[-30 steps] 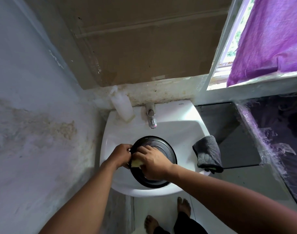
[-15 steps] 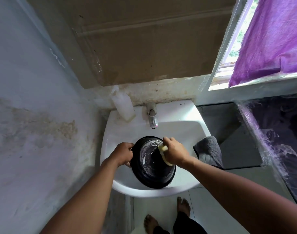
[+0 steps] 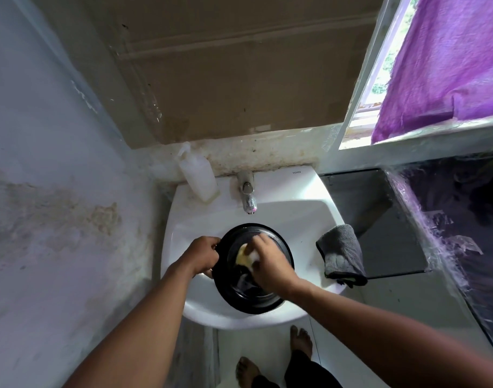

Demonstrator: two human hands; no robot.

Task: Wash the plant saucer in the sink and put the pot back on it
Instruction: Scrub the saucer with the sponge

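Note:
A round black plant saucer (image 3: 246, 299) lies in the white sink (image 3: 301, 219), below the tap (image 3: 248, 196). My left hand (image 3: 203, 256) grips the saucer's left rim. My right hand (image 3: 267, 264) holds a yellow sponge (image 3: 243, 258) and presses it against the inside of the saucer, left of centre. The pot is not in view.
A grey cloth (image 3: 342, 254) hangs over the sink's right rim. A white soap bottle (image 3: 197, 176) stands at the sink's back left. A dark counter (image 3: 379, 219) and a plastic-wrapped surface lie to the right. A wall is close on the left. Bare feet stand below the sink.
My right hand with the sponge has swept from the saucer's upper right back to its left-centre. My left hand keeps its grip on the rim.

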